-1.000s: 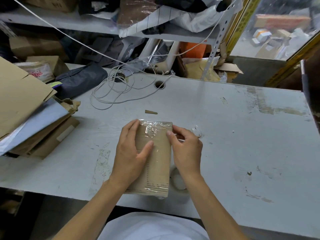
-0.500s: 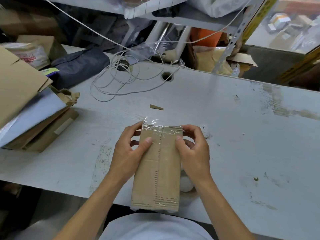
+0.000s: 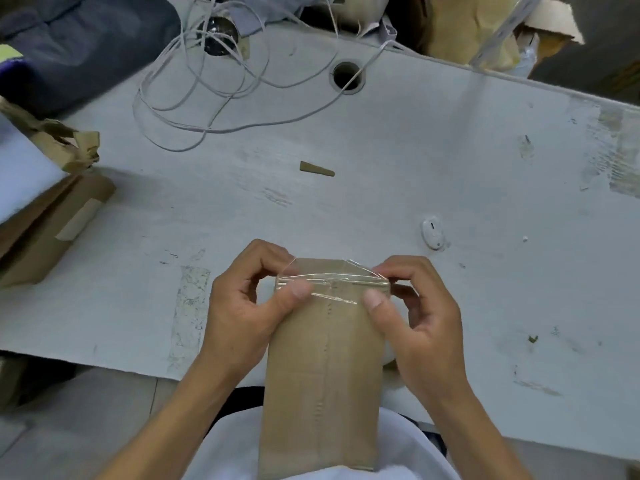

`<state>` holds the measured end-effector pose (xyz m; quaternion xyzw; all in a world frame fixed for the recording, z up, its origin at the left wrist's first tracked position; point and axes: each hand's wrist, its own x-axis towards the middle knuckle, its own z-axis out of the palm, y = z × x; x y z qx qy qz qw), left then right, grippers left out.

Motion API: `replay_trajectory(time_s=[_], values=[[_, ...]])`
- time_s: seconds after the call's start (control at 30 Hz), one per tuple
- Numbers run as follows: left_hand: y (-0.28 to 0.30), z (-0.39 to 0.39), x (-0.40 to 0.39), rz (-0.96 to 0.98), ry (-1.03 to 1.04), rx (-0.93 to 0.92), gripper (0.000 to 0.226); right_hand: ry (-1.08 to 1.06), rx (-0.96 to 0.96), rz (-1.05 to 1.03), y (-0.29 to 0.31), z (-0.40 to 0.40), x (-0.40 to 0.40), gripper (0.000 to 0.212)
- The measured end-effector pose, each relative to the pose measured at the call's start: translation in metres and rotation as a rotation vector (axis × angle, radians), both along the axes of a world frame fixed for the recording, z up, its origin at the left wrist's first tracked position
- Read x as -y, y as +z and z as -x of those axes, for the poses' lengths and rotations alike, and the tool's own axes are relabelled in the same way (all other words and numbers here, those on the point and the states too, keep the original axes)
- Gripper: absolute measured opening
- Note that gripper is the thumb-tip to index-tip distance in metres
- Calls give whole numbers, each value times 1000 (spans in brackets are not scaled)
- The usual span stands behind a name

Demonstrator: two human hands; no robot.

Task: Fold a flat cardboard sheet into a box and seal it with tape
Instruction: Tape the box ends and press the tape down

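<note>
Over grey table (image 3: 450, 161), hands grip unlabelled taped box (image 3: 322, 375).

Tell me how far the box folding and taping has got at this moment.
Done: the cardboard box is folded into a slim shape. In hand: left hand and right hand grip its far end, thumbs on clear tape across it. Left: pressing down the loose tape; the near end is not clearly visible.

- Illumination: even, diffuse, cool-toned; pale grey worn counter (image 3: 415, 174) brightly lit.
- Shadows: soft, under the stacked brown cardboard sheets (image 3: 52, 230) at left.
- Glare: highlights on clear glossy tape (image 3: 332, 282).
- Defects: wide-angle bending at edges; upper corners dim, slightly blurred.
</note>
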<state>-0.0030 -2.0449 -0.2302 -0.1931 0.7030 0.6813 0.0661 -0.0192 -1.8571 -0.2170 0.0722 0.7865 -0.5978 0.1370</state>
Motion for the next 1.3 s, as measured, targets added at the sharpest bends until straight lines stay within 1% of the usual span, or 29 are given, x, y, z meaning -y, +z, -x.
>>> replay_trajectory(time_s=[0.07, 0.17, 0.3, 0.37, 0.5, 0.57, 0.6, 0.63, 0.67, 0.7, 0.73, 0.77, 0.8, 0.87, 0.9, 0.97, 1.03, 1.1, 1.2, 1.3], values=[[4, 4, -4, -5, 17, 37, 13, -40, 42, -25, 1, 4, 6, 24], [10, 7, -7, -12, 62, 117, 22, -92, 94, -39, 0, 8, 14, 30], [17, 15, -14, -208, 195, 328, 31, -218, 225, 103, 2, 11, 20, 31], [18, 18, -18, -239, 222, 382, 33, -293, 295, 160, 2, 13, 26, 31], [18, 20, -17, -286, 316, 427, 25, -333, 439, 177, -1, 20, 29, 30], [16, 21, -17, -300, 320, 403, 27, -348, 534, 250, -1, 24, 27, 28], [18, 21, -18, -279, 313, 368, 28, -349, 506, 257, 0, 24, 28, 27], [19, 19, -20, -205, 291, 301, 29, -320, 385, 170, 1, 23, 29, 26], [22, 17, -22, -84, 238, 203, 28, -250, 191, 13, 2, 23, 30, 25], [25, 15, -24, 46, 147, 91, 27, -163, 9, -94, 3, 22, 32, 25], [27, 13, -26, 147, 64, 5, 26, -72, -133, -128, 0, 19, 31, 24], [25, 10, -25, 188, 4, -50, 23, -6, -187, -79, -1, 16, 29, 22], [22, 8, -21, 142, -20, -65, 20, 33, -157, 11, -1, 13, 25, 19], [13, 6, -9, -110, -33, -31, 12, 101, -87, 124, -6, 7, 15, 15], [9, 4, -4, -234, -49, -24, 12, 135, -90, 143, -8, 4, 11, 13], [6, 4, 4, -350, -121, -48, 19, 175, -94, 162, -11, 0, 5, 16], [0, 3, 8, -353, -193, -38, 22, 193, -15, 198, -14, 2, 1, 20], [-4, 4, 12, -334, -225, 25, 24, 227, 77, 184, -11, 6, -3, 25], [-8, 6, 19, -210, -285, 93, 26, 356, 148, 53, -3, 15, -9, 40], [-8, 6, 22, -74, -365, 110, 25, 456, 201, -124, 3, 22, -11, 44]])
